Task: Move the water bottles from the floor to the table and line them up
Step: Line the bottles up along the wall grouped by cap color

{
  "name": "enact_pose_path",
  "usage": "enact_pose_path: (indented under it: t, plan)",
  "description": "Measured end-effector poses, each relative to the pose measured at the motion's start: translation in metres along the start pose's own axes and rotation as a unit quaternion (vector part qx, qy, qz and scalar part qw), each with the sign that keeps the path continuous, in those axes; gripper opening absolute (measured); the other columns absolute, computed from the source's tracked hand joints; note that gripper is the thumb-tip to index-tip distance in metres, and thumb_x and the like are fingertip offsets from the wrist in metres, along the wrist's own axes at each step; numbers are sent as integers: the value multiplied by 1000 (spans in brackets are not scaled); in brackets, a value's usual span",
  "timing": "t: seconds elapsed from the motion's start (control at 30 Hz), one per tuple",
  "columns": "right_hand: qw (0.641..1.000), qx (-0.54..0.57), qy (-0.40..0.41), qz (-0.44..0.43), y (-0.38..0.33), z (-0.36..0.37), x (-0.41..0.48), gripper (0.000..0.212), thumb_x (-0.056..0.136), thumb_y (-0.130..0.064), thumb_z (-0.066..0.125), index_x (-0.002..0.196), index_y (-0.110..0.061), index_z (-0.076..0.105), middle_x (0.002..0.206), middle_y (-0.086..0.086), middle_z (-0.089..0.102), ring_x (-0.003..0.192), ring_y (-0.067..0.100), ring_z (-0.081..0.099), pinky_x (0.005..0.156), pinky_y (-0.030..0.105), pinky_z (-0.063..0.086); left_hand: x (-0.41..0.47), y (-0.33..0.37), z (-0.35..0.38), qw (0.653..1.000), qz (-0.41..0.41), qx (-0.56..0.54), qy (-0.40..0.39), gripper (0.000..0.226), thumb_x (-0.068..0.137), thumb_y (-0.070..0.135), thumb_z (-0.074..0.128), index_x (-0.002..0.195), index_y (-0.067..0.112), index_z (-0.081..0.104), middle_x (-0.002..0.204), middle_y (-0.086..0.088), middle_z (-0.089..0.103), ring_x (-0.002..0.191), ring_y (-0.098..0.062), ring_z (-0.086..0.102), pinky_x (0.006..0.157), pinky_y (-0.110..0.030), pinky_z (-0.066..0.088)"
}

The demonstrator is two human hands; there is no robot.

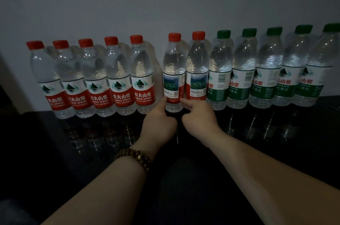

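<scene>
— At twelve o'clock from both hands: the sixth bottle [173, 73], upright on the table [276, 132].
— Who's nearer?
— Equal. Left hand [158, 123] and right hand [199, 116], loosely curled, fingertips touching its label, gripping nothing.

Clear plastic bottles [174, 72], glossy table [55, 151]

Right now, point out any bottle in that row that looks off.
The sixth red-capped bottle stands apart from the fifth, and it and the seventh show back labels. Both hands' fingertips touch the sixth.
</scene>
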State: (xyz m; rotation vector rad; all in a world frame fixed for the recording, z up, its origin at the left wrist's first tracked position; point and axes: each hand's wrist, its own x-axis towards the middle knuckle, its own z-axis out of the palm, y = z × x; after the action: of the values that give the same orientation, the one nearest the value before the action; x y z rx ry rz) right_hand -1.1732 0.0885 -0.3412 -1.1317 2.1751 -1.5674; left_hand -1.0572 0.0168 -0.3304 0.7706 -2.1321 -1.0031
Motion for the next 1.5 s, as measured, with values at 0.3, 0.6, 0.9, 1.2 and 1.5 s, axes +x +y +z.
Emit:
enact_pose_path:
  t: [0.3,0.6,0.9,1.2,1.5]
  plan:
    - [1000,-8,-17,1,-1,0,0,80,73,7,53,146,-26,55,145,-1,60,138,19,51,109,30,43,3,-4,3,1000,-12,-23,-3,77,78,1,59,144,40,53,124,14,68,111,-5,62,92,-20,49]
    - [999,-26,-32,6,-1,-1,0,84,75,5,54,152,-27,46,151,0,54,140,23,48,102,26,39,3,-3,2,998,-23,-45,25,72,79,-3,58,141,33,58,105,20,65,79,25,57,63,2,42]
    - [999,-23,-30,-5,-1,-2,0,86,74,5,53,152,-31,48,150,-2,56,138,22,49,102,26,40,1,-1,0,996,-17,-50,73,58,83,3,61,137,25,64,119,15,70,109,-1,62,84,-7,42]
    - [999,-10,-36,16,-6,-3,-3,80,75,9,50,147,-25,54,147,-2,58,137,17,52,111,40,48,3,-2,1,997,-21,-43,56,66,80,2,59,140,30,59,98,31,60,102,-2,61,82,-14,50]
    - [995,-69,-71,15,-8,-3,-2,91,77,2,53,157,-39,35,158,-2,45,140,24,46,100,28,43,1,-2,2,996,-20,-45,76,61,81,0,56,136,26,65,94,33,58,85,14,55,67,3,37]
